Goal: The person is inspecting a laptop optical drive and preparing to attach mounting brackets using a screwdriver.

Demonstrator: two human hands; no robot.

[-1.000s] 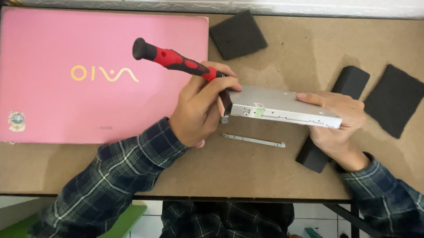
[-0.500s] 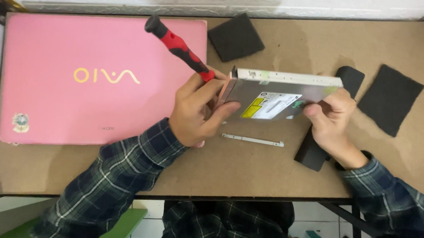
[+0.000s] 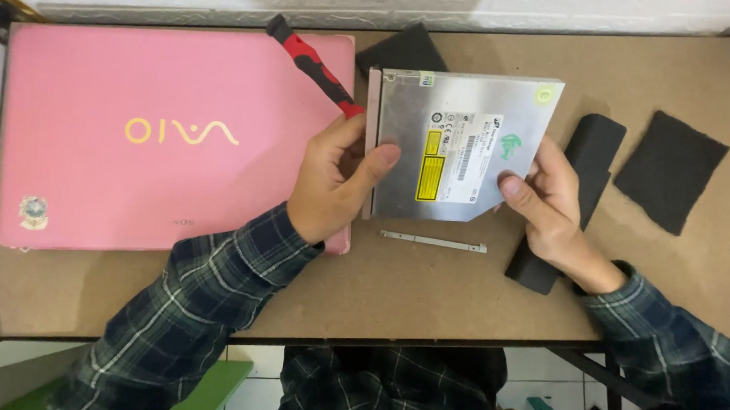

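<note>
Silver metal fills the space between the two hands: a flat optical drive, label side up, is held above the brown table with its pink front strip on the left edge. Fingers of the left hand are closed on that left edge, the thumb lying across the drive's top face, and the same hand also clamps a red and black screwdriver whose handle slants up and away from the drive's upper left corner. Fingers of the right hand pinch the drive's lower right corner, thumb on top near the cut-off edge. Just below the drive, a thin metal bracket lies flat on the table. Left of the drive rests a closed pink laptop, partly under the left hand. Behind the drive's top left corner a black foam pad peeks out. Right of the drive, partly behind the right hand, lies a long black battery pack, and farther right of that another black foam square. Both forearms wear dark plaid sleeves.
</note>
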